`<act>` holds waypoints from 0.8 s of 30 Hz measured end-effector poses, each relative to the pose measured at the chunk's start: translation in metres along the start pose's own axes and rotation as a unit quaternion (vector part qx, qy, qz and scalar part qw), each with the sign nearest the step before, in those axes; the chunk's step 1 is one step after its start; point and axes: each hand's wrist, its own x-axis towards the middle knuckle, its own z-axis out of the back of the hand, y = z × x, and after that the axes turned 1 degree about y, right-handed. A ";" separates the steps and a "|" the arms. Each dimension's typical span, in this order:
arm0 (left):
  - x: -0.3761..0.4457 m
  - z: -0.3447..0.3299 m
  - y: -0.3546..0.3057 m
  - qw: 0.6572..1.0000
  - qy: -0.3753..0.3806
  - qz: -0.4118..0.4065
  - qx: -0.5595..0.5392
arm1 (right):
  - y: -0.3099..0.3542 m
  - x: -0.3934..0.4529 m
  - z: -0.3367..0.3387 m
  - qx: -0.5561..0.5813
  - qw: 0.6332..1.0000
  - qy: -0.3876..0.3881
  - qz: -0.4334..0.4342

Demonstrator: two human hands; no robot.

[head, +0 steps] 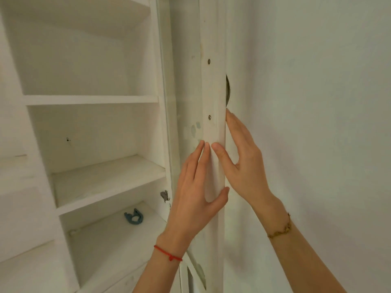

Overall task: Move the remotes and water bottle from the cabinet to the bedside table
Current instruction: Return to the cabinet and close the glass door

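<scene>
while both hands (213, 176) rest flat and ungripping on the cabinet door (213, 102) edge, probably steadying it open; no remotes or bottle visible on the shelves (95, 100), only a blue clip (133, 217).

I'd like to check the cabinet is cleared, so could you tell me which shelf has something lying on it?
The lowest shelf: a small blue object lies there. The shelves above look bare.

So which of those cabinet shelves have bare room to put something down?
The two middle shelves look bare from side wall to door hinge. The lower shelf holds only a small blue clip near its back, so its front is free. It is crowded at the open door edge, which both hands touch.
</scene>
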 end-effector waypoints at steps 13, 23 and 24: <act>-0.035 0.069 0.021 0.991 -0.044 -0.012 0.126 | 0.040 -0.006 -0.062 0.117 0.989 0.029 0.091; -0.058 0.110 0.040 0.974 -0.083 0.034 0.208 | 0.066 -0.005 -0.113 0.208 0.965 0.104 0.125; -0.060 0.114 0.042 0.971 -0.088 0.037 0.219 | 0.068 -0.005 -0.118 0.217 0.961 0.114 0.128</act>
